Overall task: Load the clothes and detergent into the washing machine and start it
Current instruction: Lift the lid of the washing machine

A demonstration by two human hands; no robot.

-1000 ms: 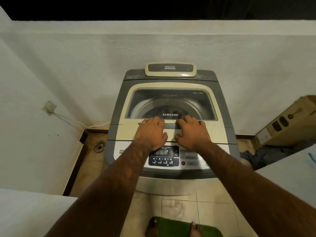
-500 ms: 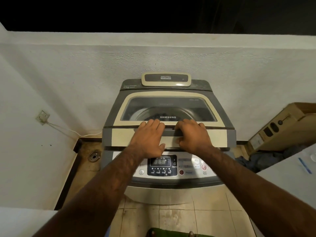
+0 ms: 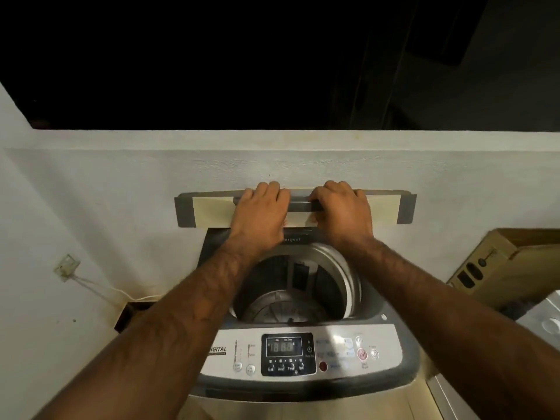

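Note:
A grey top-loading washing machine (image 3: 391,371) stands against the white wall, its control panel (image 3: 288,353) lit and facing me. Its cream and grey lid (image 3: 385,209) is folded up against the wall. My left hand (image 3: 260,213) and my right hand (image 3: 342,212) both grip the lid's top edge, side by side. Below them the steel drum (image 3: 330,286) is open to view and looks empty, with the pulsator at the bottom. No clothes or detergent are visible in the drum.
A cardboard box (image 3: 503,268) leans at the right, with dark cloth beneath it. A white appliance corner (image 3: 542,319) sits at the right edge. On the left wall a socket (image 3: 66,266) feeds a white cable to the floor.
The lid was flat and closed a second ago. Both hands have lifted it, folding it up against the wall, and the drum is now exposed.

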